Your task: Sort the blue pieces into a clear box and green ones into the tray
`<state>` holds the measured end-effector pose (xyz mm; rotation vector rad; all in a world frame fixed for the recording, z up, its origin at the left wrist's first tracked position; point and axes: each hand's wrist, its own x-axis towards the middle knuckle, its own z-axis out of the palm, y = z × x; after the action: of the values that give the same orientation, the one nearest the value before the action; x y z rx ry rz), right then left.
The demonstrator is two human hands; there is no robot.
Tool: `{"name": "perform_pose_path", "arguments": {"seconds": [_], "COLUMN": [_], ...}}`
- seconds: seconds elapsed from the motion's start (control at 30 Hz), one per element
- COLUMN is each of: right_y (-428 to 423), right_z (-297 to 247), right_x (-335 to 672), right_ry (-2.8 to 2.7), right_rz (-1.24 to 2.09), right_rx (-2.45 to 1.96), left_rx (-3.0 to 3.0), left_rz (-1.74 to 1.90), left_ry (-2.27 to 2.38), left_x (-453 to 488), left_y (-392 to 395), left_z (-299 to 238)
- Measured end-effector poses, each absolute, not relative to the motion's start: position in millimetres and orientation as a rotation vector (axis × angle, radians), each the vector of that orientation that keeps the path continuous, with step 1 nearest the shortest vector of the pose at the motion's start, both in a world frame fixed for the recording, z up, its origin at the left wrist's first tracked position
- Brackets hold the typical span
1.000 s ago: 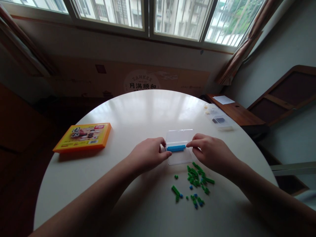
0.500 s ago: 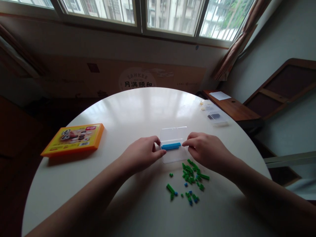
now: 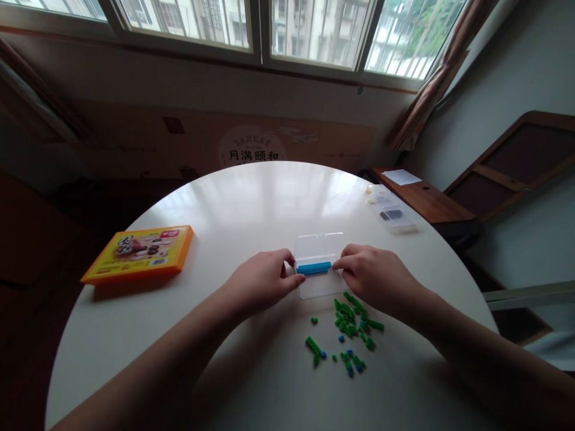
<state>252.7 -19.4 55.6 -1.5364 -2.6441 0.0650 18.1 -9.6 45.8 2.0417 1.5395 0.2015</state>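
Mid-frame, fingers of the left hand (image 3: 265, 281) and right hand (image 3: 377, 278) clamp the blue strip (image 3: 314, 267) endwise; uneven squeezing could buckle it.

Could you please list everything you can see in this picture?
blue studded brick strip: one, blue, pinched at both ends, over the tray.
clear plastic tray: one, transparent, table centre.
small loose bricks: many, green with a few blue, this side of the tray.
flat orange box: one, orange, table's left.
clear compartment box: one, transparent, table's far right edge.
round white table: one, white.
white paper sheet: one, white, on the brown wooden side desk.
left hand: one, bare, on strip's left end.
right hand: one, bare, on strip's right end.
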Motion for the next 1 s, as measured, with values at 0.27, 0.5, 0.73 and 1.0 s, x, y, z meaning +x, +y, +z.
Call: {"name": "perform_pose_path", "arguments": {"seconds": [0.27, 0.5, 0.73, 1.0], "right_y": [-18.9, -22.4, -31.8, -41.7], "right_z": [55.8, 59.7, 80.5, 84.4], "right_x": [253.7, 260.0, 272.1, 269.8], "right_ry": [-2.622, -2.568, -2.749, -3.065], "right_rz": [0.112, 0.092, 0.387, 0.611], "right_rx": [-1.526, -1.488, -1.047, -0.668], "left_rx": [2.042, 2.026, 2.024, 2.012], "left_rz": [0.196, 0.188, 0.161, 0.150], "left_ry": [1.544, 1.535, 1.548, 1.544], "left_x": [18.9, 18.8, 20.6, 17.6], "left_y": [-10.6, -9.7, -9.5, -8.2], "left_z": [47.4, 46.8, 50.5, 49.5]}}
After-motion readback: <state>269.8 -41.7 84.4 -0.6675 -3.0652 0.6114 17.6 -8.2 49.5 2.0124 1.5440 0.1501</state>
